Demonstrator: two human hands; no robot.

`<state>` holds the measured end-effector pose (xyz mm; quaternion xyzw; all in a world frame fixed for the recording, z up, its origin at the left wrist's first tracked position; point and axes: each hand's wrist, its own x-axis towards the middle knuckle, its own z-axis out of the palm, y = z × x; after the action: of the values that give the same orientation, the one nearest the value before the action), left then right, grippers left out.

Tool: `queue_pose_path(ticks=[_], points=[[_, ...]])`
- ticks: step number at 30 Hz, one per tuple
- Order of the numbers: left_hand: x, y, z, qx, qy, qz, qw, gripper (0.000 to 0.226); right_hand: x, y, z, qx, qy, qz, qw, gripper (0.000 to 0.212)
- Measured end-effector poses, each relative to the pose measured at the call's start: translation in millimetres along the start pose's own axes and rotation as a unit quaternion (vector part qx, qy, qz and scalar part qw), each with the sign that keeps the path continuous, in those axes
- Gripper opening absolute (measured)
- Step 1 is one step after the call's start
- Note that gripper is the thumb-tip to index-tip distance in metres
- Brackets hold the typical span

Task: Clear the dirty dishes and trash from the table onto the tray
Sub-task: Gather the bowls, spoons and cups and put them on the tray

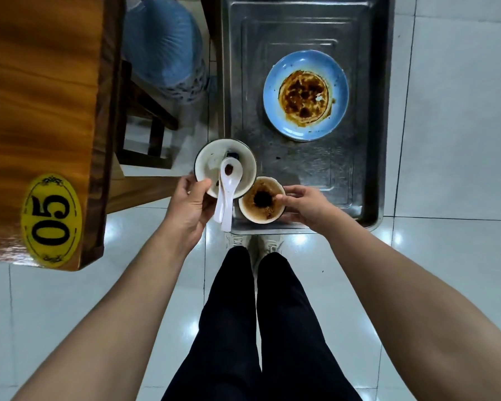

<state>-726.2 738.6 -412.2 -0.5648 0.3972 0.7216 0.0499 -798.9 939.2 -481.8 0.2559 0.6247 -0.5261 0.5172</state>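
Observation:
A steel tray [368, 157] stands ahead of me over the floor. On it lies a blue plate [337, 91] smeared with brown sauce. My left hand [190, 205] grips a white bowl [245, 162] by its near rim, just off the tray's left edge. Two white spoons [227, 195] lie in that bowl, their handles sticking out towards me. My right hand [304, 205] holds a smaller bowl [258, 215] with dark brown dregs at the tray's near left corner, thumb on its rim.
The wooden table [41, 111] with a yellow "05" plate [51, 219] is at the left. A dark wooden stool [145, 131] and a blue-bagged bin [165, 50] stand between table and tray. My legs and shoes are below on the white tiled floor.

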Motion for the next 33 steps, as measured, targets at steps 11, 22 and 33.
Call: queue_pose_path(ticks=[11,22,33], points=[[7.4,-12.8,-7.0,-0.017,-0.009,-0.013,1.0,0.01,10.5,0.1,9.5,-0.019,0.031,-0.009,0.999,0.015],[6.5,-20.9,-9.0,0.003,-0.028,-0.012,1.0,0.01,-1.0,-5.2,8.7,-0.299,0.15,-0.092,0.938,0.035],[-3.4,-40.2,-2.2,0.044,-0.068,-0.049,0.995,0.01,-46.6,-11.7,25.5,-0.067,0.091,-0.14,0.984,0.018]])
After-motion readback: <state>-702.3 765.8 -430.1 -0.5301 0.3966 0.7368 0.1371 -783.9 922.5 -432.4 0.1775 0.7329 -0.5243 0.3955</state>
